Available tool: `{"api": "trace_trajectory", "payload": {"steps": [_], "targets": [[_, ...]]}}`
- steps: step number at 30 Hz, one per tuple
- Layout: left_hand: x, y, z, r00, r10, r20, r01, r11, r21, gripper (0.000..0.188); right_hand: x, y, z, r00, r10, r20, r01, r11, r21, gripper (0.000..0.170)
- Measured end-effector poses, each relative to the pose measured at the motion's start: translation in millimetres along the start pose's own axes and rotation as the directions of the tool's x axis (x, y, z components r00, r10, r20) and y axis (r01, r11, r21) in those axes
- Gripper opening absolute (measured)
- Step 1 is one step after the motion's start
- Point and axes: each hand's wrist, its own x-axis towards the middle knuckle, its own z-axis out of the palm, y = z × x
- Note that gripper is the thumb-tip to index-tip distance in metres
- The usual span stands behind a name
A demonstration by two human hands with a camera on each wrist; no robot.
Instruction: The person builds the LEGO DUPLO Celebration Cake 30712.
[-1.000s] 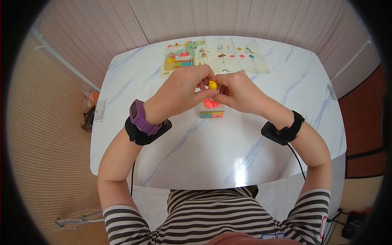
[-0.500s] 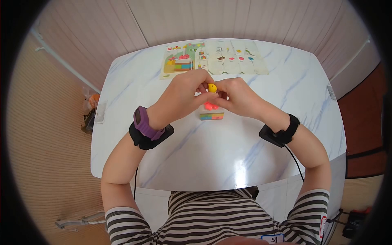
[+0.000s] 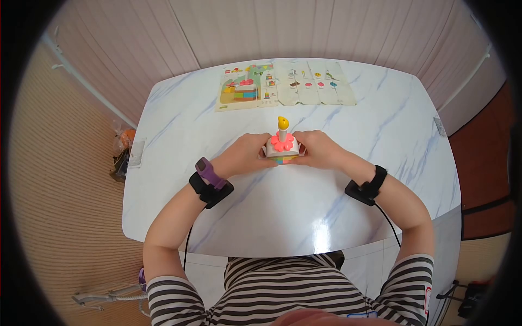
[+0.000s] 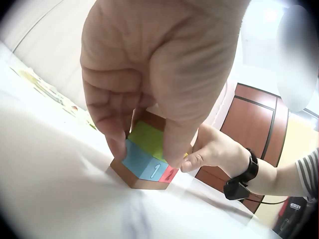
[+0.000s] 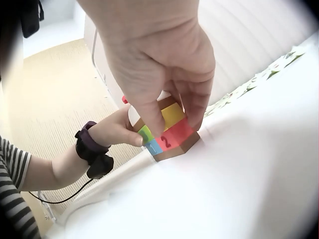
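A toy cake of stacked blocks stands on the table, with blue, green, red and yellow blocks between brown layers. In the head view its white top carries a pink flower piece and an upright white candle with a yellow flame. The left hand grips the cake's left side, thumb on the front. From the right side the right hand grips it, its thumb near the red block marked 2. Both hands cover parts of the sides.
Behind the cake, a printed picture sheet and a creased sheet with small pictures lie flat near the far edge of the white marbled table. A wall rises beyond that edge.
Both hands have left the yellow flame and moved down to the sides of the cake. The candle now stands upright on the pink flower, uncovered.
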Motion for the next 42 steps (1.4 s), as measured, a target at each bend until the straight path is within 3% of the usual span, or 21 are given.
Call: {"api": "trace_trajectory", "payload": {"steps": [4, 19, 22, 25, 27, 28, 29, 31, 33, 34, 35, 36, 39, 42], "targets": [[6, -5, 4, 0.999, 0.017, -0.044, -0.015, 0.999, 0.035, 0.03, 4, 1, 1, 1.0, -0.007, -0.026, 0.005, 0.998, -0.057, 0.037], [8, -12, 6, 0.996, 0.043, -0.08, -0.038, 0.997, 0.07, 0.03, 9, -1, -3, 0.997, 0.065, 0.033, -0.062, 0.996, -0.069, 0.039], [7, -7, 3, 1.0, -0.02, -0.021, 0.023, 0.989, 0.143, 0.034, -3, 7, 1, 0.996, 0.02, -0.091, -0.025, 0.998, -0.056, 0.04], [-7, -24, 9, 0.977, 0.119, -0.179, -0.095, 0.986, 0.135, 0.037, -41, 4, -20, 0.958, -0.118, -0.261, 0.091, 0.99, -0.112, 0.033], [-21, -31, 0, 0.994, 0.036, -0.106, -0.008, 0.967, 0.256, 0.038, -83, -16, -42, 0.997, -0.039, -0.068, 0.027, 0.985, -0.168, 0.023], [-28, -34, -5, 0.997, -0.009, -0.076, 0.033, 0.949, 0.314, 0.038, -107, -32, -46, 0.996, 0.069, 0.054, -0.066, 0.996, -0.056, 0.014], [-34, -36, -10, 0.996, -0.083, -0.026, 0.087, 0.935, 0.343, 0.039, -133, -40, -43, 0.987, -0.036, 0.156, 0.04, 0.999, -0.021, 0.008], [-45, -40, -14, 0.97, -0.234, 0.071, 0.187, 0.897, 0.401, 0.041, -182, -57, -28, 0.889, 0.068, 0.452, -0.169, 0.968, 0.186, 0.005], [-50, -48, -10, 0.978, -0.199, 0.053, 0.167, 0.917, 0.363, 0.042, -224, -47, 11, 0.775, 0.034, 0.631, -0.268, 0.922, 0.279, 0.013], [-51, -45, -11, 0.975, -0.211, 0.066, 0.173, 0.916, 0.363, 0.042, -236, -43, 28, 0.737, 0.026, 0.675, -0.25, 0.939, 0.236, 0.015], [-52, -43, -12, 0.972, -0.221, 0.079, 0.178, 0.913, 0.367, 0.043, -250, -41, 45, 0.73, 0.147, 0.668, -0.354, 0.917, 0.185, 0.016], [-51, -45, -10, 0.972, -0.222, 0.081, 0.174, 0.906, 0.386, 0.042, -271, -23, 75, 0.795, 0.162, 0.585, -0.328, 0.926, 0.189, 0.016], [-48, -48, -7, 0.974, -0.215, 0.077, 0.162, 0.886, 0.434, 0.041, -300, 7, 134, 0.863, 0.36, 0.356, -0.426, 0.896, 0.128, 0.018], [-48, -51, -5, 0.976, -0.206, 0.067, 0.158, 0.887, 0.434, 0.041, -307, 28, 164, 0.879, 0.301, 0.37, -0.365, 0.924, 0.114, 0.016]]}}
